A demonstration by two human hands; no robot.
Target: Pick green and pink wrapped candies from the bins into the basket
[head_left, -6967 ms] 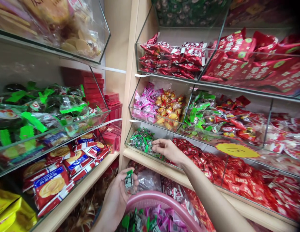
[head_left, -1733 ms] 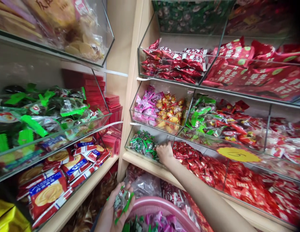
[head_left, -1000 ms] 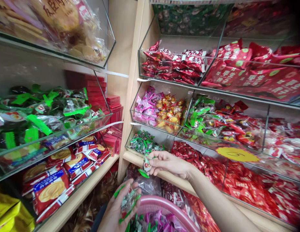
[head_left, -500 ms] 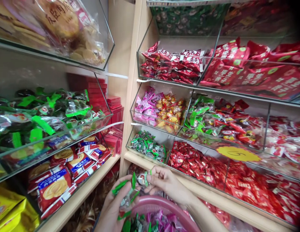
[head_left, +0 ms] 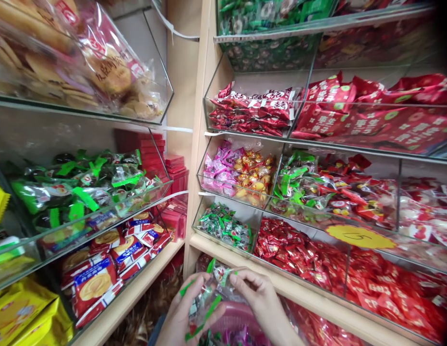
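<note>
Low in the middle, my left hand (head_left: 185, 307) is closed around several clear sweet wrappers (head_left: 205, 300) with bright green ends. My right hand (head_left: 254, 290) pinches the edge of another wrapped sweet (head_left: 220, 275), clear with green ends and a small red-and-white label, just beside the left hand's fingers. Below both hands stands a pink plastic basket (head_left: 241, 312), partly hidden by them. Inside it lie purple-wrapped sweets (head_left: 237, 336) and some green-and-clear ones.
Clear bins on the right shelf hold small green sweets (head_left: 225, 223), red sweets (head_left: 281, 242) and purple sweets (head_left: 223, 166). A yellow price tag (head_left: 360, 237) hangs there. On the left are packed biscuits (head_left: 91, 286), green-ended packets (head_left: 90, 197) and yellow bags (head_left: 29, 312). A wooden post (head_left: 198, 120) separates the shelves.
The shelves sit lower in the view, and both hands have shifted slightly right and down. The left hand still holds its wrapped sweets, and the right still pinches one; the basket shows less.
</note>
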